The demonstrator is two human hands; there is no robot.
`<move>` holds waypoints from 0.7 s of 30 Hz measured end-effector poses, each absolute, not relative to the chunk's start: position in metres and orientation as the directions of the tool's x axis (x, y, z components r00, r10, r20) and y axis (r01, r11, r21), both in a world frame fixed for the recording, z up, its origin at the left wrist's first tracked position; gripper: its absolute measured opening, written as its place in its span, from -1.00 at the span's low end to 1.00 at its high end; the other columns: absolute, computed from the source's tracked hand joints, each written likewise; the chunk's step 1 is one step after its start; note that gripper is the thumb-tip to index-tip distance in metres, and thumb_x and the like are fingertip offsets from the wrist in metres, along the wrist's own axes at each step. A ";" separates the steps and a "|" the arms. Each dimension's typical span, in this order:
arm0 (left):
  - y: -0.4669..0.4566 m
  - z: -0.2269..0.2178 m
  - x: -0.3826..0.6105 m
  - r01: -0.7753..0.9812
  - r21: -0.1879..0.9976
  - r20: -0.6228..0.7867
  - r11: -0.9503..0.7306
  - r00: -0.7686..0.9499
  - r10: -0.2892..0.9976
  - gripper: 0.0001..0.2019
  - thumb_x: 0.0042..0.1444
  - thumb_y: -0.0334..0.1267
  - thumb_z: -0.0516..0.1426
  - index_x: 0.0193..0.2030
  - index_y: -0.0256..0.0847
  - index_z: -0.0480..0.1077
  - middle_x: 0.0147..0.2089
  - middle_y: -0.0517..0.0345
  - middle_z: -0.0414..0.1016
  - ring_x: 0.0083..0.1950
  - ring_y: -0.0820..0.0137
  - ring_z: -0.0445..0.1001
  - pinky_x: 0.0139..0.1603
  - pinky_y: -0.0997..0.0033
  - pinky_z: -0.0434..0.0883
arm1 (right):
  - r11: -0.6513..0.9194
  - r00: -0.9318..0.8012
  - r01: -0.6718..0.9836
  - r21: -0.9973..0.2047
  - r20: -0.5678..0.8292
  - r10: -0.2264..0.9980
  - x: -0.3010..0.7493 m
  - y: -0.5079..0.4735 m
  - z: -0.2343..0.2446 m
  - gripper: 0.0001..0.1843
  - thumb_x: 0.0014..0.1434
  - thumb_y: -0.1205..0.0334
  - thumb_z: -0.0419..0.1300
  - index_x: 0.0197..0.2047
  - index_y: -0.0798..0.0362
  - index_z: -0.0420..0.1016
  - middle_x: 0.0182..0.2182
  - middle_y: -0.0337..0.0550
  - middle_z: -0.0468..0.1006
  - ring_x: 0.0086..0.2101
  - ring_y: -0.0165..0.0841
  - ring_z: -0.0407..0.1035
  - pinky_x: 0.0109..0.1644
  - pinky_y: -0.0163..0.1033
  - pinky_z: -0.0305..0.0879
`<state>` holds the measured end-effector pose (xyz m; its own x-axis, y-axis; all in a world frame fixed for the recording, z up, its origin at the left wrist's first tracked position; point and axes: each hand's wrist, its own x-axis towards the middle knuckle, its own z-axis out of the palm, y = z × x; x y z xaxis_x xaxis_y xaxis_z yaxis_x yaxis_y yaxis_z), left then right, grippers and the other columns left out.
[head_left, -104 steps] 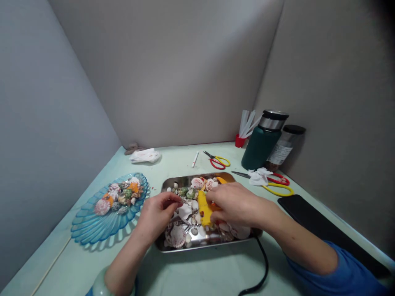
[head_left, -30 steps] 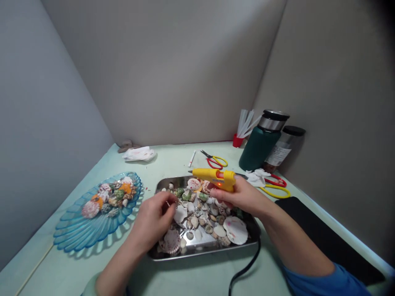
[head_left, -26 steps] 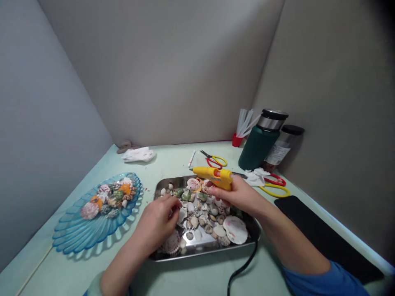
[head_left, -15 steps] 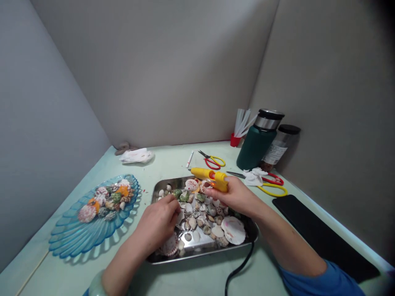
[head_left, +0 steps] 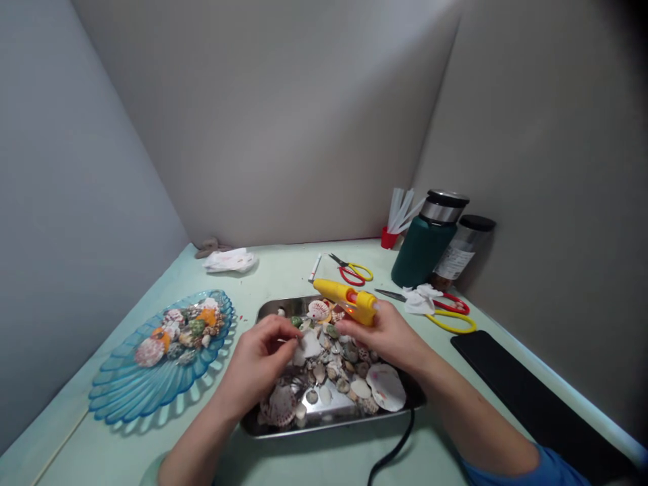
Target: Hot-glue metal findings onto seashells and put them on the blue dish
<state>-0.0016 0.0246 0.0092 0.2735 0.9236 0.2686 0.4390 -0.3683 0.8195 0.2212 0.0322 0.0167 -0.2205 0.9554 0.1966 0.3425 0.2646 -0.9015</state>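
Head view: nearest me, the left hand [head_left: 256, 361] sits at 9 o'clock over the steel tray [head_left: 324, 428], fingertips pinched on a white shell [head_left: 310, 344]. At 1 o'clock, the right hand [head_left: 392, 335] is clenched around the yellow glue gun [head_left: 348, 302], its nozzle pointing to 10 o'clock. Beyond the tray, at 12 o'clock, lie scissors [head_left: 355, 272].

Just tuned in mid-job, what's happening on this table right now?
A person works over a rectangular steel tray full of mixed seashells. The right hand grips a yellow glue gun, its nozzle pointing left above the tray's far side and its black cord running off the near edge. The left hand pinches a flat white shell at the pile. A blue glass plate holding more shells sits to the left.
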 end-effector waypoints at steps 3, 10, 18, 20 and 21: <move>0.021 0.011 0.002 0.279 0.922 0.210 -0.270 0.226 0.951 -0.92 0.02 -0.33 0.11 -0.38 -0.23 0.44 -0.31 0.14 0.40 -0.29 0.41 0.40 -0.30 0.45 0.33 | 0.261 -0.270 0.279 -0.924 0.185 0.945 0.213 0.026 0.015 -0.68 0.04 0.06 0.27 -0.17 0.05 0.46 -0.49 -0.26 0.44 -0.57 -0.43 0.28 -0.53 -0.34 0.25; 0.013 0.015 0.008 0.039 0.997 0.053 -0.063 0.217 0.975 -0.95 -0.08 -0.34 0.22 -0.43 -0.26 0.46 -0.36 0.16 0.44 -0.34 0.44 0.39 -0.30 0.48 0.35 | 0.278 -0.270 0.248 -0.928 0.210 0.940 0.195 0.018 0.007 -0.69 0.05 0.17 0.26 -0.11 0.04 0.50 -0.32 -0.17 0.53 -0.44 -0.34 0.37 -0.45 -0.32 0.30; 0.013 0.012 0.006 -0.387 0.889 -0.181 0.247 0.199 0.963 -0.92 0.01 -0.42 0.17 -0.34 -0.27 0.34 -0.33 0.11 0.50 -0.38 0.41 0.49 -0.38 0.42 0.46 | 0.200 -0.150 0.170 -0.965 0.175 0.973 0.195 0.020 0.001 -0.75 0.04 0.17 0.27 -0.18 0.03 0.49 -0.36 -0.18 0.52 -0.50 -0.39 0.34 -0.51 -0.33 0.27; 0.013 0.010 0.006 -0.426 0.859 -0.195 0.283 0.239 0.951 -0.90 0.01 -0.45 0.16 -0.31 -0.27 0.33 -0.38 0.14 0.47 -0.44 0.43 0.48 -0.44 0.45 0.46 | 0.226 -0.159 0.156 -0.962 0.202 0.966 0.195 0.020 0.002 -0.75 0.05 0.17 0.27 -0.17 0.02 0.48 -0.33 -0.16 0.51 -0.45 -0.36 0.36 -0.49 -0.33 0.29; 0.013 0.009 0.007 -0.440 0.849 -0.191 0.291 0.256 0.947 -0.88 0.01 -0.46 0.16 -0.28 -0.28 0.33 -0.40 0.15 0.46 -0.46 0.45 0.46 -0.46 0.46 0.45 | 0.237 -0.161 0.155 -0.959 0.212 0.964 0.195 0.019 0.002 -0.75 0.06 0.17 0.27 -0.16 0.02 0.48 -0.32 -0.15 0.51 -0.43 -0.34 0.38 -0.48 -0.32 0.30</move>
